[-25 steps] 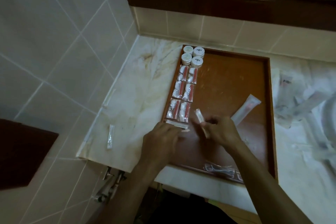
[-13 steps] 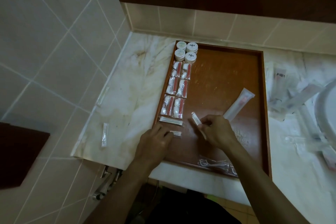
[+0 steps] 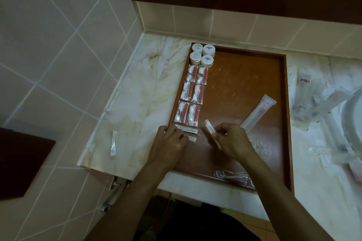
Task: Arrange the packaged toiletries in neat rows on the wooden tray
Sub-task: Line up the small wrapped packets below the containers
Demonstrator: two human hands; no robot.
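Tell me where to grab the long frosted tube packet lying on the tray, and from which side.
Take the long tube packet across its narrow middle, from above, fingers on its two long edges. It lies flat and diagonal on the wooden tray, its near end close by the right hand, bare tray along both long edges.

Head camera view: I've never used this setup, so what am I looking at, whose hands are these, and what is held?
There is no machine here. A camera worn on a person's head looks down at their two bare hands over a wooden tray on a marble counter. Along the tray's left side stand four small white jars, then six red-and-white sachets in pairs. The left hand presses on flat white packets below them. The right hand pinches one slim packet. A long tube pack lies loose on the tray.
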